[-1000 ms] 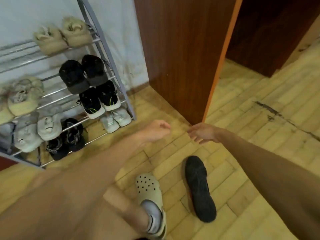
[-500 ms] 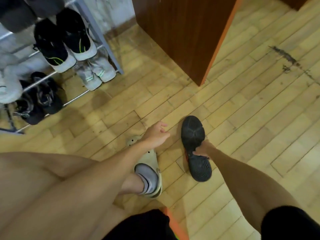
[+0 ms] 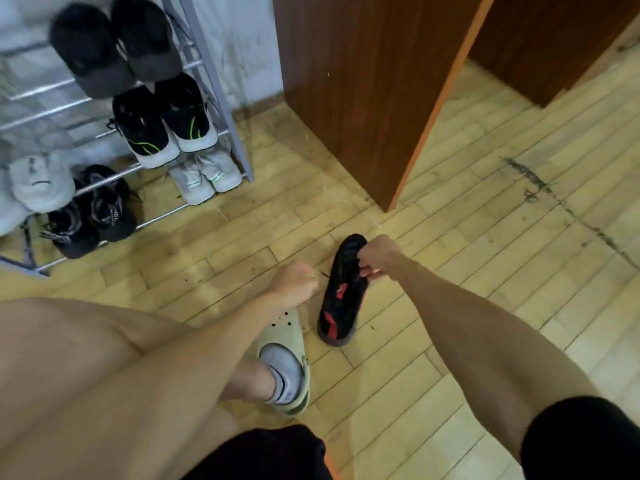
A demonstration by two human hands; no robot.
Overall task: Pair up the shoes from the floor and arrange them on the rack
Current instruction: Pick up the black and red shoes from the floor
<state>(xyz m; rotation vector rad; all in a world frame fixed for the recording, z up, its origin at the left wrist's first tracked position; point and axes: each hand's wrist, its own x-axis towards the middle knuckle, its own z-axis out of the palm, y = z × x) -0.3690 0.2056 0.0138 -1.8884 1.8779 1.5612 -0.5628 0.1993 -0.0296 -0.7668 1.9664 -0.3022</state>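
A black shoe with red markings (image 3: 341, 299) is tilted up off the wooden floor, its sole side facing me. My right hand (image 3: 375, 258) grips its upper edge near the toe end. My left hand (image 3: 294, 284) hovers just left of the shoe, fingers curled into a loose fist, holding nothing. The metal shoe rack (image 3: 221, 98) stands at the upper left against the wall, with pairs of black, black-and-white, grey and pale shoes on its rails.
My foot in a grey sock and beige clog (image 3: 289, 368) stands just below my left hand. A dark wooden cabinet (image 3: 363, 91) with an orange edge rises right of the rack. A dark crack (image 3: 540, 192) marks the floor at the right.
My right hand has closed on the black shoe and tipped it up, showing red markings. My left hand has curled and stayed beside it. The view tilted back up slightly toward the rack.
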